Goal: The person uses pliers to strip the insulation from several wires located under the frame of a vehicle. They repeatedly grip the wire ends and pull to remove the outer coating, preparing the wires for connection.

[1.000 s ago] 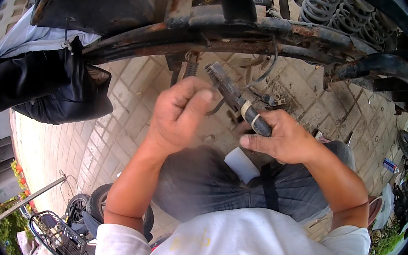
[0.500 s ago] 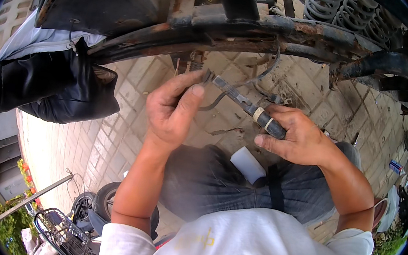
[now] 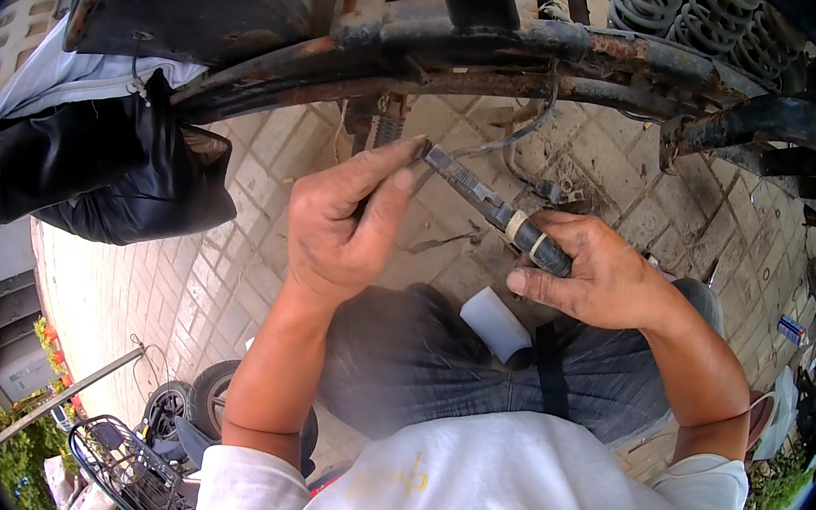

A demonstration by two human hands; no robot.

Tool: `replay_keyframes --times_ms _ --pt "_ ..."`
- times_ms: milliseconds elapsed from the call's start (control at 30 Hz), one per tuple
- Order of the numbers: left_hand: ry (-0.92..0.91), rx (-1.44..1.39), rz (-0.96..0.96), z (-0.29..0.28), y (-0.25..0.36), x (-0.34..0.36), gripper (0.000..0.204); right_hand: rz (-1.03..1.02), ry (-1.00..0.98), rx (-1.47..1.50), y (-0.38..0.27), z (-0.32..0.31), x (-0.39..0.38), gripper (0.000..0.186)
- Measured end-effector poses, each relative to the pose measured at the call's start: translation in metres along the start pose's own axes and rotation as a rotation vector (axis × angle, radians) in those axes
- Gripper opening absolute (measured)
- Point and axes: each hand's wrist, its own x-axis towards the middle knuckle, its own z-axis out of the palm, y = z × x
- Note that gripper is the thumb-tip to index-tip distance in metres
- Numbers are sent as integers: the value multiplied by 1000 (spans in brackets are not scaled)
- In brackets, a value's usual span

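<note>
My right hand (image 3: 597, 274) is wrapped round the dark grip of a slim hand tool (image 3: 475, 197). Pale bands circle that grip, and its flat, greyish front slants up to the left. At the tool's front end my left hand (image 3: 347, 213) is closed in a pinch, index finger and thumb close together. What lies between those fingertips is too small and dark to make out. A dark cable (image 3: 533, 133) hangs from the rusty metal frame (image 3: 448, 83) and passes close behind the tool's tip.
A black padded leather-like piece (image 3: 134, 184) hangs at the left. Coil springs (image 3: 648, 5) stand beyond the frame. Between my legs sits a whitish block (image 3: 496, 324). Paving (image 3: 191, 301) lies below, with wheels (image 3: 210, 399) at lower left.
The cable's lower stretch, earlier curving below the tool near my left hand, now runs higher, toward the tool's tip. My left fingers have shifted slightly; my right hand keeps its grip.
</note>
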Motion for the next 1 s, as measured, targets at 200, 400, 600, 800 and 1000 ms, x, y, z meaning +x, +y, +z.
replay_keyframes --times_ms 200,400,600,800,1000 --pt "0 -13 -15 2 3 2 22 109 -60 4 -3 -4 -1 23" --pt "-1 -124 -132 1 4 3 22 -82 15 -25 5 -4 3 30" --pt "11 -7 -47 0 -2 4 20 -48 119 -132 4 5 7 35" --pt "34 20 -1 3 -5 4 21 -1 193 -346 0 5 11 34" --pt "-93 226 -182 14 -1 8 35 -81 385 -575 9 12 17 22"
